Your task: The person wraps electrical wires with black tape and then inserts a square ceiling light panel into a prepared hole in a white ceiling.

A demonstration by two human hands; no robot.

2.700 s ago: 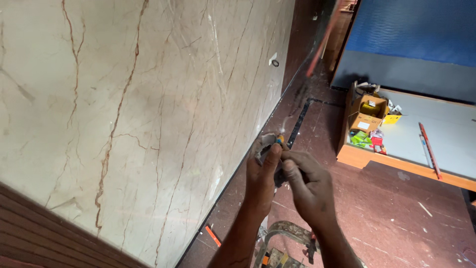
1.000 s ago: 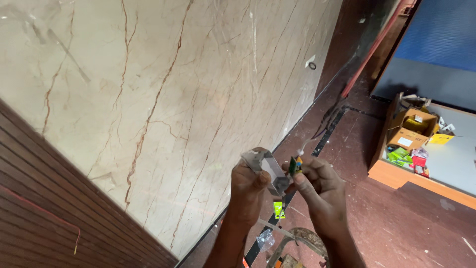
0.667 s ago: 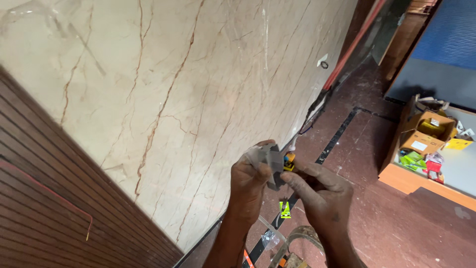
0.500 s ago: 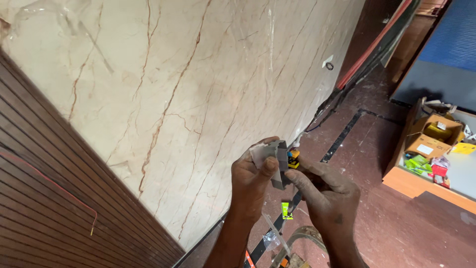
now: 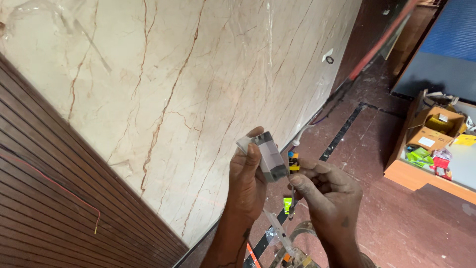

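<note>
Beige red-veined marble wall (image 5: 198,89), grey block (image 5: 271,158)

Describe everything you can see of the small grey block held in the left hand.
The grey block is a small boxy piece with a paler, whitish end, seemingly plastic. It is tilted, pale end up-left. The left hand grips it, thumb on its side; the right hand meets its lower end with a thin tool.

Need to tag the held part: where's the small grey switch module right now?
In the head view, the grey switch module sits low centre, pinched in the left hand in front of the marble wall panel, with the right hand just right of it.
</note>
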